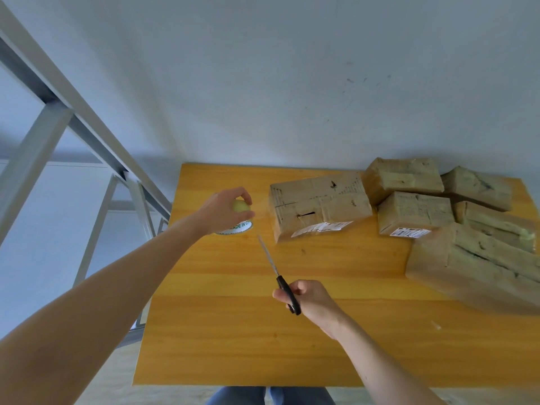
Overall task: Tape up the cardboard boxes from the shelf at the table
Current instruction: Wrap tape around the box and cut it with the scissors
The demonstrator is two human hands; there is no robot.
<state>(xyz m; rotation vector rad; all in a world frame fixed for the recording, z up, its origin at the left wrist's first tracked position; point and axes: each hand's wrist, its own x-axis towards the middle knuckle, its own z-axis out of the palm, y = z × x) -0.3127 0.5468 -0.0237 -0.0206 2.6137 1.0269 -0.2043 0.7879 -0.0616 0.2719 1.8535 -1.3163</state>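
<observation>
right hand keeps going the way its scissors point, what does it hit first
Probably the tape roll in the left hand: the right hand's scissors aim at its right edge, though depth is unclear.

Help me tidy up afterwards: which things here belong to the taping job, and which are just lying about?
For the job: tape roll in the left hand, scissors in the right hand, cardboard boxes, table.
Lying about: small pale scrap on the table, metal frame alongside.
</observation>
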